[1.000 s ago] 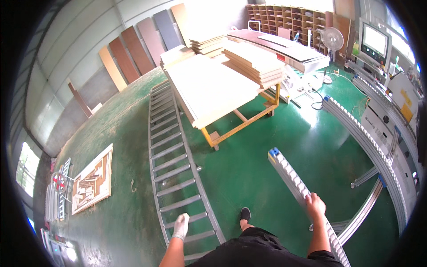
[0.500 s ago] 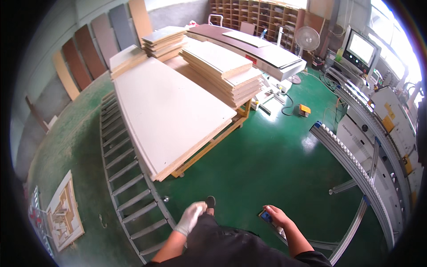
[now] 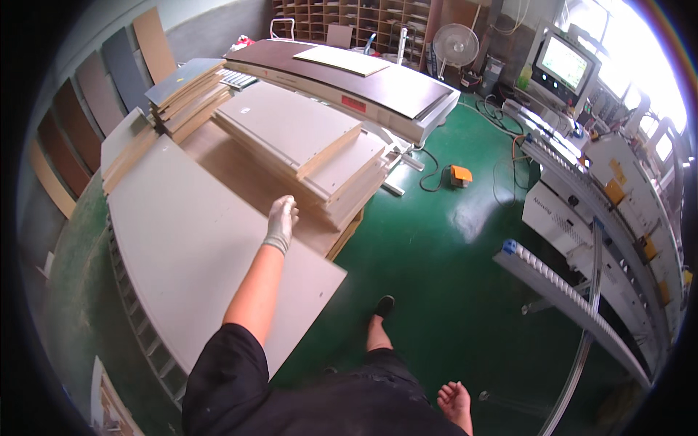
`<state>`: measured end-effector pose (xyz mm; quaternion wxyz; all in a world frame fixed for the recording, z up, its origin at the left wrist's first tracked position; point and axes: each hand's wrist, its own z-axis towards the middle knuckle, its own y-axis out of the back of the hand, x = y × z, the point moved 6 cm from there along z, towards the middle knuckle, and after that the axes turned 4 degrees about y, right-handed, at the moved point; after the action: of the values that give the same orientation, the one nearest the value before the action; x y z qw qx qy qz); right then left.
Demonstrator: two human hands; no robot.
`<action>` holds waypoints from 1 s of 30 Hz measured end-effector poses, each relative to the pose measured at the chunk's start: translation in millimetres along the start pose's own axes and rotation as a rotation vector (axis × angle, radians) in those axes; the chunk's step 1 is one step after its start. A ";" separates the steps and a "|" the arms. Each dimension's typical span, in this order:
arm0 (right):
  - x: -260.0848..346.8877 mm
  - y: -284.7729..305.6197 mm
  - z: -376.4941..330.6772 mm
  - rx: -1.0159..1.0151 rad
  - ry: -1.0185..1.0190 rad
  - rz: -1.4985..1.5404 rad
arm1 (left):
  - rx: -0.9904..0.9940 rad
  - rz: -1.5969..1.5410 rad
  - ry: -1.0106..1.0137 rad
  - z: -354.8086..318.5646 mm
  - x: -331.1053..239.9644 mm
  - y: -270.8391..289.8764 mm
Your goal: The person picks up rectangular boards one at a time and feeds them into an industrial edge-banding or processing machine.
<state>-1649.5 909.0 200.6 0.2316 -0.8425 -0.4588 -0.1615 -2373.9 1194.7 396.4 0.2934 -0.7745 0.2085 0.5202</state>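
Observation:
My left hand [image 3: 282, 219], in a pale glove, is raised in front of me above the large white panel [image 3: 196, 240]. Its fingers are curled in, and nothing shows in them. Just beyond it stands a stack of smaller white boards [image 3: 291, 134] with raw wood edges. Down at my right side hangs my bare right hand [image 3: 454, 400], fingers loosely bent, palm showing, holding nothing. Green floor [image 3: 429, 320] lies beneath it.
A roller rail [image 3: 560, 291] and a machine with a monitor [image 3: 563, 64] stand on the right. An orange foot pedal [image 3: 460, 175] and its cable lie on the floor. Another board stack [image 3: 185, 94] stands far left. Metal roller conveyor [image 3: 145, 334] runs beside the panel. A fan [image 3: 455, 47] stands behind.
I have stepped nearer the boards, so they sit closer and further left in view. My left hand has risen forward over the panel. My right hand has come away from the rail's blue end.

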 end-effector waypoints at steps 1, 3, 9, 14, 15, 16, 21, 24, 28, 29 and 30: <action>6.3 1.0 30.0 0.015 -0.045 0.012 | -0.011 0.171 -0.010 59.5 8.2 9.6; 42.9 -38.7 57.9 -0.124 -0.087 -0.164 | -0.062 0.316 0.002 139.3 23.2 8.8; 233.8 -239.9 171.2 0.084 0.339 -0.543 | -0.510 0.596 -0.068 213.7 28.2 -64.2; 333.8 -493.1 222.7 0.501 0.482 -0.781 | -0.638 0.460 -0.273 217.1 27.3 -15.7; 344.3 -535.6 226.0 0.570 0.511 -0.828 | -0.624 0.456 -0.268 222.0 32.5 -4.4; 354.1 -574.8 229.7 0.629 0.549 -0.872 | -0.606 0.479 -0.197 226.2 33.6 -7.7; 361.2 -709.7 241.1 0.962 0.425 -1.095 | -0.384 0.345 0.103 229.7 31.3 -42.0; 353.8 -736.2 243.4 1.067 0.251 -1.203 | -0.741 0.395 -0.122 211.3 46.8 -33.2; 382.2 -743.3 278.2 1.097 0.101 -1.251 | -0.873 0.330 -0.183 209.0 51.3 -38.1; 390.7 -739.9 296.0 1.069 0.075 -1.248 | -0.924 0.321 -0.177 205.4 55.3 -32.8; 396.9 -733.1 320.6 1.034 0.035 -1.189 | -0.974 0.304 -0.187 205.4 54.2 -26.1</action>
<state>-2042.8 1704.6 300.9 0.4760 -0.2386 -0.8456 -0.0375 -2477.7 1351.0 293.5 -0.1626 -0.7324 0.0253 0.6607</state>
